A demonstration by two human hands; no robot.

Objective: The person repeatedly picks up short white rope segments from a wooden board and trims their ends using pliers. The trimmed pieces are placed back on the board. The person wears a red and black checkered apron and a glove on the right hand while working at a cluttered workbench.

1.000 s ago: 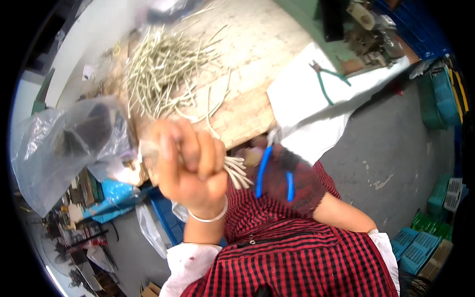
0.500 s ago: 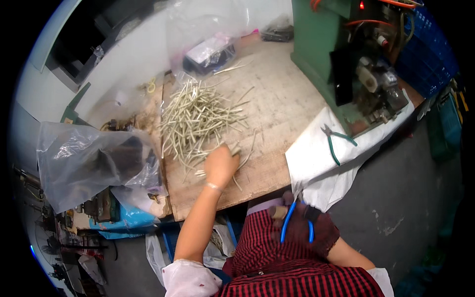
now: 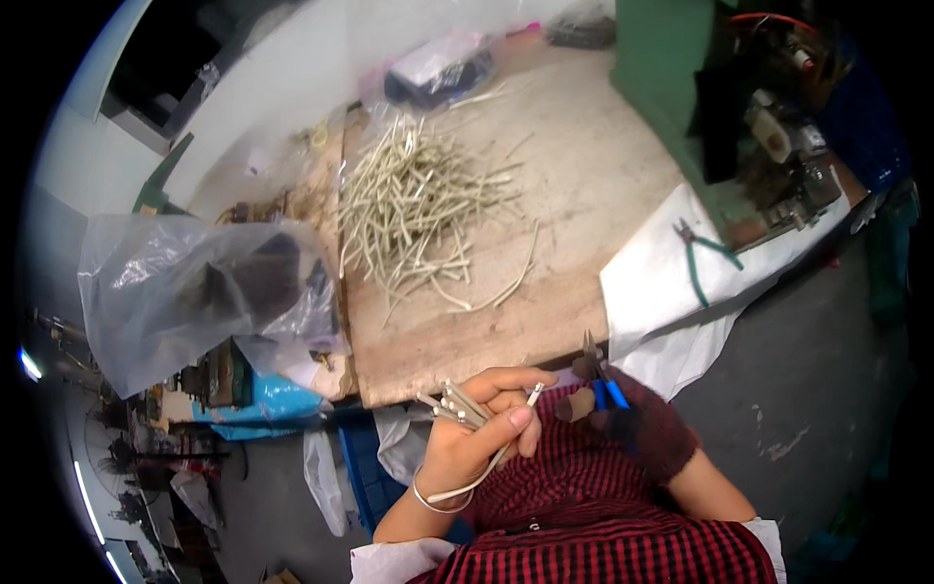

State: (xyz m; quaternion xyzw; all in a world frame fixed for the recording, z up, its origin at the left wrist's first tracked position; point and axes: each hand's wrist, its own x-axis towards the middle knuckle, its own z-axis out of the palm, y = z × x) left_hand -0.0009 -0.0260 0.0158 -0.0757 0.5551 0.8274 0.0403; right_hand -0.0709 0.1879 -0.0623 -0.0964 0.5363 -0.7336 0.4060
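My left hand is close to my chest, below the front edge of the wooden workbench. It grips a small bundle of pale cable pieces, with one piece held out toward the right. My right hand wears a dark glove and holds blue-handled cutting pliers, jaws pointing up near that piece's tip. A loose pile of the same pale cable pieces lies on the bench.
A green-handled pair of pliers lies on a white cloth at the bench's right. A green machine stands behind it. A large clear plastic bag hangs at the left; a smaller bag sits at the back.
My left hand reached out to the pile half a second ago and has come back to my chest with cable pieces. The right hand with the pliers has moved up beside it.
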